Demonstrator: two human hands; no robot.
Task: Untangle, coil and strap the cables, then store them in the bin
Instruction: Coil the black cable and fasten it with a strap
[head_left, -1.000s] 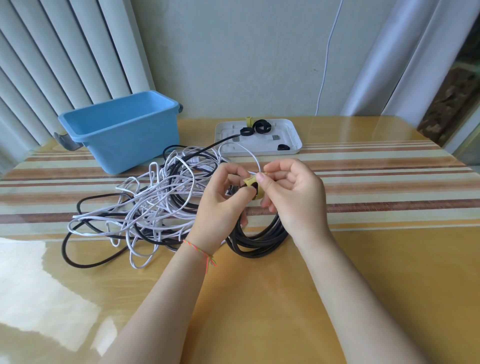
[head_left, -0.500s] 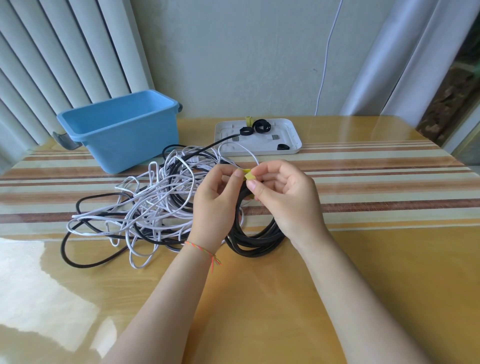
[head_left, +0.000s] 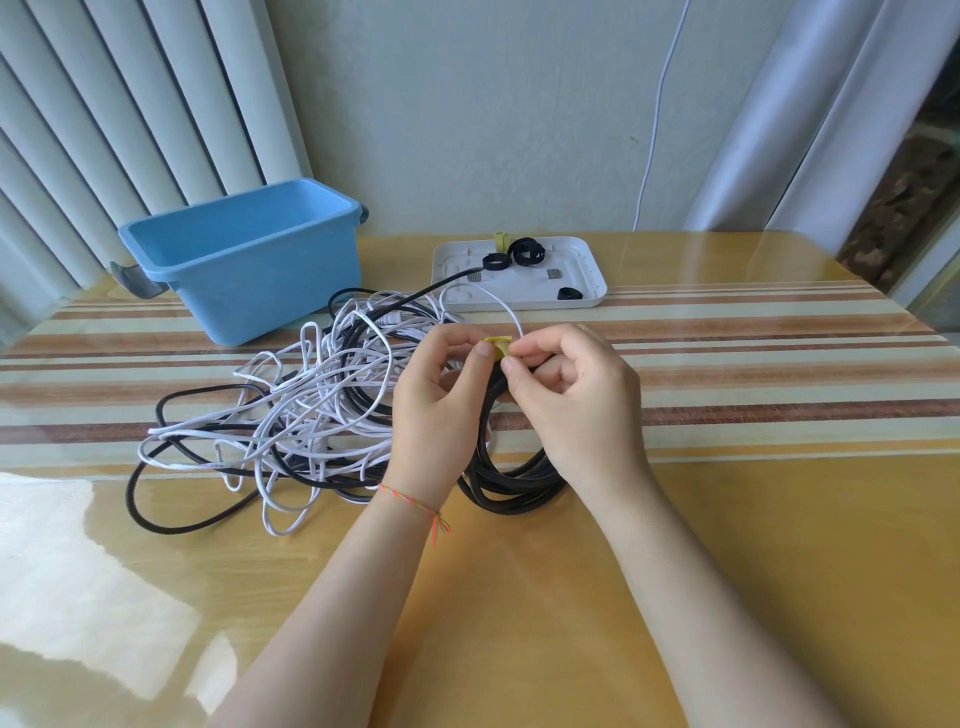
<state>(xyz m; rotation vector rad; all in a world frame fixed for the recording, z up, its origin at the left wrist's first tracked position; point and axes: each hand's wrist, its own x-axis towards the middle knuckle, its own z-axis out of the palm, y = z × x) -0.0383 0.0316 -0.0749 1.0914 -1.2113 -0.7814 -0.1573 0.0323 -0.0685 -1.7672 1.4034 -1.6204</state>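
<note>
Both hands, left (head_left: 436, 410) & right (head_left: 571, 400), pinch yellow strap (head_left: 498, 347) atop black coil (head_left: 511, 480), frame centre, coil upright-ish. Cable tangle (head_left: 291, 415) left; blue bin (head_left: 249, 260) upper left; bare desk (head_left: 779, 519) lower right.

A home: curtains (head_left: 156, 104) behind a striped dining table (head_left: 727, 364).

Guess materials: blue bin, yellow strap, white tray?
Blue bin: looks like moulded plastic, smooth, with a soft sheen on its walls. Yellow strap: probably fabric hook-and-loop, matte; too small to confirm. White tray: apparently rigid plastic, with moulded rim and rounded corners.
</note>
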